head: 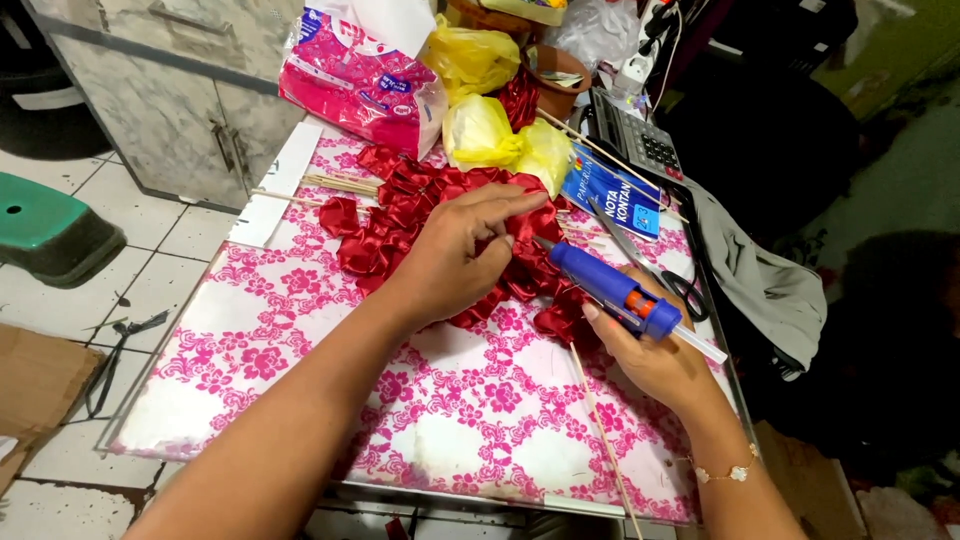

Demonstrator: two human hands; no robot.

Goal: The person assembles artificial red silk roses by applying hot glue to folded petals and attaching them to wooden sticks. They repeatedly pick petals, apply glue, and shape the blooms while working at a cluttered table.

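Observation:
My left hand [462,250] presses down on a heap of folded red satin ribbon pieces [400,205] in the middle of the table. My right hand [655,345] grips a blue glue gun [605,285], its nozzle pointing left at the ribbon just under my left fingers. A clear glue stick juts from the back of the gun. A thin wooden skewer [600,430] runs from under the ribbon toward the table's near edge.
The table [300,340] has a pink floral cover. At the back are a pink-and-white plastic bag [360,70], yellow bags [480,60], a blue booklet [610,185], scissors [660,270], a calculator [640,140] and skewers [335,183]. A green stool [50,225] stands left.

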